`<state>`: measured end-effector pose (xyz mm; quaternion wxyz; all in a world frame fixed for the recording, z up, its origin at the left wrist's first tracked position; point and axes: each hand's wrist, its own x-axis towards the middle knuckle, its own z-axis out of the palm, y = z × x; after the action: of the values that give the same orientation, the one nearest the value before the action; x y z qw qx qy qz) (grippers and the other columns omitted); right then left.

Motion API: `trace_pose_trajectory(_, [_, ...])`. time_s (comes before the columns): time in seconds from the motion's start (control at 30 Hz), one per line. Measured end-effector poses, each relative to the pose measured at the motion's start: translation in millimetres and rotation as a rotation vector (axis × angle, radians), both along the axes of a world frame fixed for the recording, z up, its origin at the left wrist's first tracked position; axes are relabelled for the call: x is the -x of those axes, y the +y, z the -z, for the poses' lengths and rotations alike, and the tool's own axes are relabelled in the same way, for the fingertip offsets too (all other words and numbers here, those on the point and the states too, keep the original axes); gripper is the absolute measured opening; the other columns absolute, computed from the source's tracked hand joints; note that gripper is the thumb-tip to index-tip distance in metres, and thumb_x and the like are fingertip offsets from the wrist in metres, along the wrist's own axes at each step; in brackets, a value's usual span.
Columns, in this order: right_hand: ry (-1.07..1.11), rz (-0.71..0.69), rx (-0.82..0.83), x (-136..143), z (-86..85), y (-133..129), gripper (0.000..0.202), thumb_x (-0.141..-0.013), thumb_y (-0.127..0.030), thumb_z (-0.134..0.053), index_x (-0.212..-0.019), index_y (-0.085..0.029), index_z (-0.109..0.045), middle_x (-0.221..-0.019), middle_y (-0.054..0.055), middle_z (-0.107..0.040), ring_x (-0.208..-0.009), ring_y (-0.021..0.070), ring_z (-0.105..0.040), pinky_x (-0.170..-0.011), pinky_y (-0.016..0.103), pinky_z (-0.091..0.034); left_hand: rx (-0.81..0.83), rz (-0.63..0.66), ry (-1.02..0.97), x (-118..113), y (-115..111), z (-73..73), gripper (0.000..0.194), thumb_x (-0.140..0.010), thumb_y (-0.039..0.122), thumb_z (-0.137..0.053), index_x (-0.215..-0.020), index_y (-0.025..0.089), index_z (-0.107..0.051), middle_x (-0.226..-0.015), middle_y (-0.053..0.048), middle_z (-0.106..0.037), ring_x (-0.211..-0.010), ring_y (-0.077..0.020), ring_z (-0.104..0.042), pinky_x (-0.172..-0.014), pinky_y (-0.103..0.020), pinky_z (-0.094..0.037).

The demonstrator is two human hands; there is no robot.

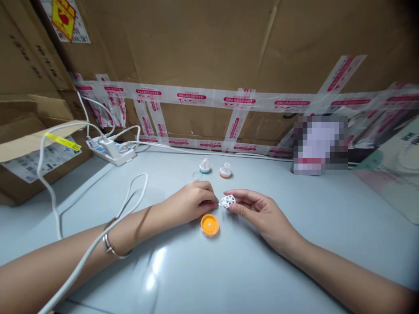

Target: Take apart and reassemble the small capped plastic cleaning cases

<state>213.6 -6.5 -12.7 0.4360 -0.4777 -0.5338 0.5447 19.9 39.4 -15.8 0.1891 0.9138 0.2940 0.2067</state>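
Between my two hands is a small white openwork plastic piece (pixel 228 201), held just above the table. My right hand (pixel 258 208) pinches its right side between thumb and fingers. At its left end, my left hand (pixel 193 199) has thumb and forefinger closed on a thin tip of the piece; the exact grip is too small to make out. An orange round cap (pixel 210 225) with a clear rim lies on the table right below my left fingers. Behind the left hand rests a small clear cup (pixel 197 175), partly hidden by it.
Two small white-topped pieces stand farther back, one with a teal base (pixel 204 166), one with an orange base (pixel 225 170). A power strip (pixel 111 150) sits at back left, and its white cable (pixel 94 244) crosses over my left forearm. Cardboard boxes (pixel 196 48) wall the back. A blurred-out object (pixel 319 146) stands right.
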Motion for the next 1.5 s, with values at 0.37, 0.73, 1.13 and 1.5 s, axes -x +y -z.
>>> trace_pose_trajectory(0.37, [0.129,-0.006,0.116,1,0.6,-6,0.033,-0.065,-0.028,-0.076,-0.096,-0.019,-0.069,-0.083,0.003,-0.073,-0.079,0.0157,-0.069,-0.079,0.028,-0.054,0.511,-0.174,-0.491,1,-23,-21.5,0.011,-0.080,0.019,-0.061,-0.089,0.014,-0.065,-0.081,-0.003,-0.069,-0.076,-0.0133,-0.063,-0.069,-0.023,-0.050])
trace_pose_trajectory(0.73, [0.239,-0.041,0.179,7,1.8,-13,0.031,-0.063,-0.025,-0.078,-0.091,-0.016,-0.069,-0.084,0.005,-0.074,-0.078,0.0163,-0.070,-0.078,0.029,-0.056,0.092,-0.097,-0.477,-1,-28,-11.2,0.020,-0.084,0.015,-0.059,-0.101,0.017,-0.068,-0.091,-0.005,-0.069,-0.083,-0.0142,-0.063,-0.077,-0.027,-0.049])
trace_pose_trajectory(1.13, [0.139,0.016,0.090,10,1.4,-15,0.025,-0.061,-0.025,-0.078,-0.085,-0.020,-0.073,-0.083,0.003,-0.075,-0.080,0.0198,-0.070,-0.080,0.032,-0.056,0.339,-0.216,-0.421,-3,-28,-17.2,0.015,-0.076,0.023,-0.068,-0.088,0.015,-0.070,-0.084,-0.003,-0.070,-0.076,-0.0138,-0.063,-0.069,-0.023,-0.049])
trace_pose_trajectory(1.5, [0.277,-0.070,0.206,7,1.3,-14,0.026,-0.067,-0.028,-0.077,-0.092,-0.024,-0.074,-0.086,0.002,-0.075,-0.082,0.0160,-0.070,-0.086,0.030,-0.053,0.087,-0.072,-0.410,1,-35,-11.3,0.018,-0.083,0.020,-0.062,-0.100,0.017,-0.068,-0.085,-0.004,-0.065,-0.079,-0.0135,-0.060,-0.072,-0.024,-0.047])
